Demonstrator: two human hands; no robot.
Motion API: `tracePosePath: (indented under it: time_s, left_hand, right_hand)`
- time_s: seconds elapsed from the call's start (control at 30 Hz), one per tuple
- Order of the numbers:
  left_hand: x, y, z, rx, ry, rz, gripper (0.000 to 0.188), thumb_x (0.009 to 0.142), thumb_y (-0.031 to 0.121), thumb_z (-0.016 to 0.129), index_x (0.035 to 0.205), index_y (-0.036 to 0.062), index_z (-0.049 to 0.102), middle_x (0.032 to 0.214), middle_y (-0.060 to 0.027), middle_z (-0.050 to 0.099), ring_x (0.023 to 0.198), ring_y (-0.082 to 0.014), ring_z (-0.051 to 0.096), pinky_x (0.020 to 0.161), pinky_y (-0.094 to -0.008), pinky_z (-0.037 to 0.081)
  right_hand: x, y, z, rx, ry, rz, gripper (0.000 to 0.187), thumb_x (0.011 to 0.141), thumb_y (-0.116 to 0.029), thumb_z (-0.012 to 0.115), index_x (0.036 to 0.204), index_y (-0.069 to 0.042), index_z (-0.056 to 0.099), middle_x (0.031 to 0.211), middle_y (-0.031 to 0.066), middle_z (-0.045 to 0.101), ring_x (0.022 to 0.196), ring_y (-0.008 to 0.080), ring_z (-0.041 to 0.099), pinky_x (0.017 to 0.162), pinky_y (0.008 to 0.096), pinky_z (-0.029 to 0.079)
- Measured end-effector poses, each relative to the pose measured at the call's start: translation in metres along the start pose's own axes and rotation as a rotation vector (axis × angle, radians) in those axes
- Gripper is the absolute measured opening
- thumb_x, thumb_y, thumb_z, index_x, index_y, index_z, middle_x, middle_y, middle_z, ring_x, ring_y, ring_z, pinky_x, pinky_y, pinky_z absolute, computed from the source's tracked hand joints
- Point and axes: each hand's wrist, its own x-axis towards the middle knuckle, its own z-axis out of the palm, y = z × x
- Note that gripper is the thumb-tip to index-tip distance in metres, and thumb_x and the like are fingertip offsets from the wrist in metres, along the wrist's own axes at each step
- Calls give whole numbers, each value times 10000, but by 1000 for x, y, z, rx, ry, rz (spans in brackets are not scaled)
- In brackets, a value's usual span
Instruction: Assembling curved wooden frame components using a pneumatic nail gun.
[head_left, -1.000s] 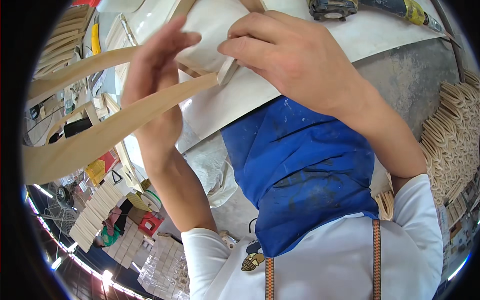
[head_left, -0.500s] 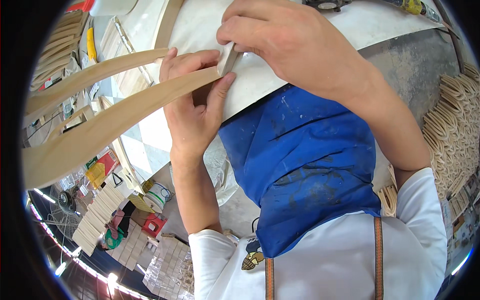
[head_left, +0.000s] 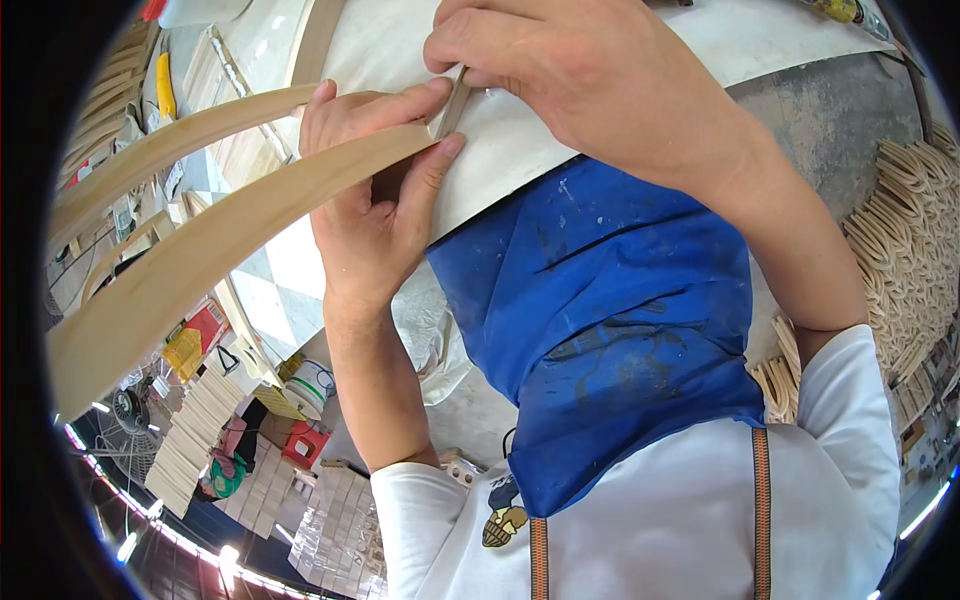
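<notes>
Two long curved wooden strips, a near one [head_left: 230, 220] and a far one [head_left: 185, 140], reach from the left to my hands over the white worktop [head_left: 520, 130]. My left hand [head_left: 365, 220] is closed round their right ends, thumb on the near strip and fingers towards the far one. A short, narrow wooden piece [head_left: 452, 108] stands at the near strip's tip, beside my left thumb and fingertips. My right hand [head_left: 570, 75] is closed in a pinch at the upper end of this short piece; its curled fingers partly hide what they grip.
A yellow-handled tool [head_left: 165, 88] and a flat wooden board [head_left: 235, 140] lie left on the worktop. Another tool with a yellow part [head_left: 840, 10] is at the far right. Stacked bent wooden pieces [head_left: 905, 250] stand right. A blue apron [head_left: 620, 290] hangs below the worktop's edge.
Both hands and the wooden strips have shifted slightly left and up in the picture, as has the worktop. The short piece has turned a little between my fingers. Both grips stay closed.
</notes>
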Motion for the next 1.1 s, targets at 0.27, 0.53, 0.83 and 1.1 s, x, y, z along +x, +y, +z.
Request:
tracePosePath:
  time_s: [0.27,0.53,0.83,1.1]
  left_hand:
    - [2,3,-2,4,-3,-32,315,802,37,836,1100,109,764,989,13,748,911,-200,622,1191,-476,347]
    - [3,-1,1,-12,-8,-6,319,808,36,835,1110,113,765,999,13,751,932,-195,641,1214,-481,330]
    - [5,6,-3,-59,-32,11,296,835,24,803,1116,108,763,1066,7,769,985,-191,672,1246,-490,286]
    - [5,2,-10,-79,-101,-23,265,862,9,767,1114,89,759,1141,-6,777,995,-182,688,1269,-498,242]
  right_hand:
    - [3,-3,3,116,-96,204,117,889,1,592,998,-42,589,1037,113,585,899,269,608,836,363,530]
    - [-2,-5,-9,-63,294,-229,251,890,28,594,1131,-28,633,1139,129,630,917,250,615,840,333,535]
    - [-71,25,-125,-537,-71,57,354,872,11,607,1225,10,598,1174,179,652,956,282,646,895,365,539]
    - [-18,13,-139,-955,-354,334,459,856,-4,618,1309,44,568,1205,224,671,991,310,674,945,394,542]
